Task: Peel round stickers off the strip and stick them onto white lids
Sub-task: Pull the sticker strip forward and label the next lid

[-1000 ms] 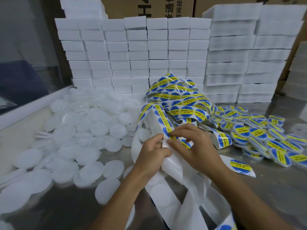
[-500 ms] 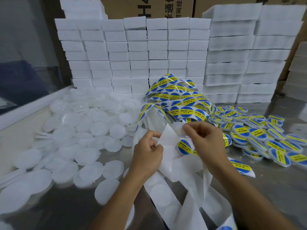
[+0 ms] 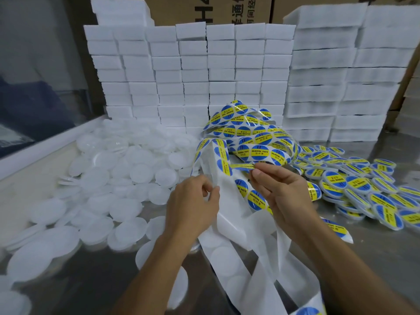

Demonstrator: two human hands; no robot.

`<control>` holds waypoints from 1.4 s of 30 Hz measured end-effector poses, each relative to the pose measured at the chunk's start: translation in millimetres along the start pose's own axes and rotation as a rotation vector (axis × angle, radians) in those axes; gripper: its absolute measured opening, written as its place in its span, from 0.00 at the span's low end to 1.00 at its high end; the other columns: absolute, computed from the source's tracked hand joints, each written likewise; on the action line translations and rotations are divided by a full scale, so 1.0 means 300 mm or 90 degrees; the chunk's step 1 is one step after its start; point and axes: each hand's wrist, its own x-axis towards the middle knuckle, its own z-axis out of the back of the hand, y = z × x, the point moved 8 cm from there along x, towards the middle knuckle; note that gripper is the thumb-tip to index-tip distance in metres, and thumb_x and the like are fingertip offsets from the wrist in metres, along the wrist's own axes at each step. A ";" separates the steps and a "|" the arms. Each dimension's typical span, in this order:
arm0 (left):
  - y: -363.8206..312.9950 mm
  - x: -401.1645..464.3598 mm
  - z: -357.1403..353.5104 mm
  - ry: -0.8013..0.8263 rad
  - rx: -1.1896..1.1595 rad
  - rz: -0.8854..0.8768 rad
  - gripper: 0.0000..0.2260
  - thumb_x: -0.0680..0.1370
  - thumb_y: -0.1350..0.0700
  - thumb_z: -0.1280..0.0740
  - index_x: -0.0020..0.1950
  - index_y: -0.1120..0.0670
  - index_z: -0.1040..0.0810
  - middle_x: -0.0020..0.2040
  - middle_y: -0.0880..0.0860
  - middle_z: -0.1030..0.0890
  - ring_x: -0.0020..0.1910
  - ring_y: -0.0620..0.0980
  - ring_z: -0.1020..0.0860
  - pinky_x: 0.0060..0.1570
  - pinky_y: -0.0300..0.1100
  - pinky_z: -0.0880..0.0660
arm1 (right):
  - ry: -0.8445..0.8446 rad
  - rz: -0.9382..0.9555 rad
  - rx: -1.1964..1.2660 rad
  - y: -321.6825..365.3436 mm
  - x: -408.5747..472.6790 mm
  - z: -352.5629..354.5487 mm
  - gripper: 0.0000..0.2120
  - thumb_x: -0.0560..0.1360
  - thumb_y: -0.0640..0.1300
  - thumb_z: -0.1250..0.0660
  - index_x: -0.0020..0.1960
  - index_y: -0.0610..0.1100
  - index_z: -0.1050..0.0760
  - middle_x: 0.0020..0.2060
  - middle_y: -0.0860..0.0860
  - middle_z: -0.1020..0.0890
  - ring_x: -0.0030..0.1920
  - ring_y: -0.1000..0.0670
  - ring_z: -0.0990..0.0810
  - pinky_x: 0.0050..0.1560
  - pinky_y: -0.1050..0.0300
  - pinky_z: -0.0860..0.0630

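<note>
Just left of the strip (image 3: 229, 196), left hand (image 3: 193, 205) pinches its backing edge while right hand (image 3: 281, 192) pinches a sticker (image 3: 244, 166) peeled up; bare lids (image 3: 141, 173) lie left.

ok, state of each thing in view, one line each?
Left hand: pinches the backing strip.
Right hand: pinches a peeled sticker, seen edge-on.
Plain lids: heaped, unstickered.
Stickered lids: piled.
Foam blocks: stacked.
</note>
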 end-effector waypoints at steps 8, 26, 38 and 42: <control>0.013 -0.162 0.103 0.249 0.138 -0.218 0.30 0.67 0.25 0.43 0.63 0.39 0.31 0.60 0.38 0.31 0.61 0.39 0.34 0.61 0.46 0.40 | 0.009 -0.036 -0.004 -0.003 0.003 0.004 0.08 0.72 0.35 0.28 0.45 0.46 0.13 0.43 0.45 0.13 0.47 0.49 0.14 0.46 0.60 0.18; 0.257 0.067 -0.018 0.210 0.357 -0.032 0.25 0.66 0.29 0.46 0.48 0.45 0.24 0.43 0.43 0.23 0.49 0.48 0.28 0.53 0.51 0.41 | -0.043 -0.006 -0.135 0.004 0.007 0.030 0.02 0.73 0.45 0.26 0.44 0.48 0.14 0.39 0.53 0.14 0.37 0.57 0.17 0.43 0.56 0.23; 0.190 0.043 -0.046 0.179 0.385 -0.043 0.11 0.76 0.46 0.41 0.44 0.47 0.19 0.56 0.44 0.27 0.56 0.49 0.32 0.55 0.50 0.42 | -0.006 0.074 -0.224 0.022 -0.006 0.006 0.08 0.74 0.38 0.27 0.48 0.51 0.18 0.38 0.57 0.14 0.38 0.61 0.17 0.35 0.69 0.24; 0.150 0.055 -0.008 0.104 0.409 -0.091 0.11 0.80 0.53 0.43 0.51 0.46 0.21 0.58 0.44 0.28 0.57 0.47 0.31 0.55 0.48 0.42 | -0.022 0.079 -0.230 0.027 -0.005 0.009 0.04 0.75 0.39 0.28 0.46 0.48 0.18 0.34 0.56 0.15 0.34 0.59 0.19 0.33 0.68 0.24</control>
